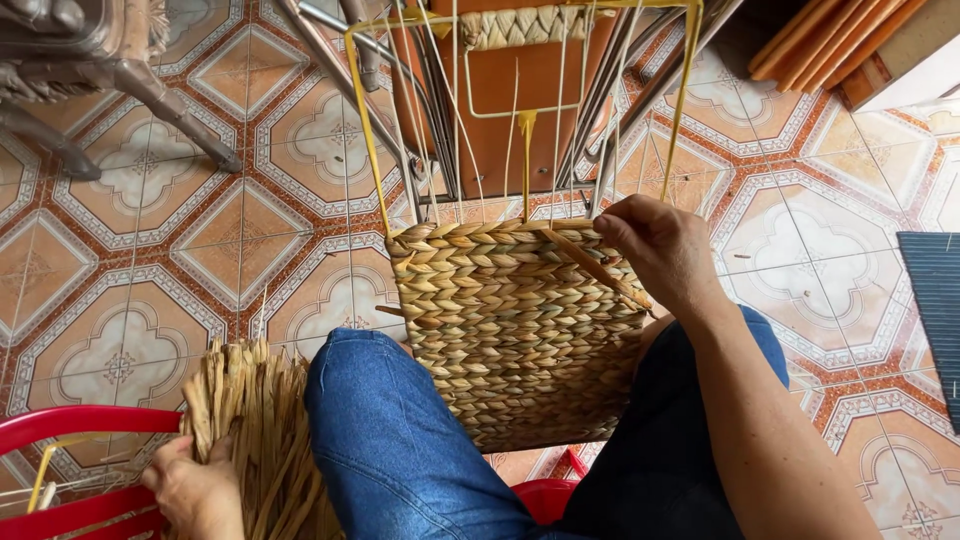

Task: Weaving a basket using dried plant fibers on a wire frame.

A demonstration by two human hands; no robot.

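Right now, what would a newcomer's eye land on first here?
The half-woven straw basket at centre, braided rows climbing a yellow wire frame, resting against blue-jeaned knees. The right hand grips a strand at its top edge; the left hand reaches into a bundle of dried straw at lower left, over patterned floor tiles.

We see soft, even daylight with no hard shadows; faint shade lies under the right hand (655,250). Near the left hand (195,490) the picture stays sharp. Frame edges bend slightly outward.
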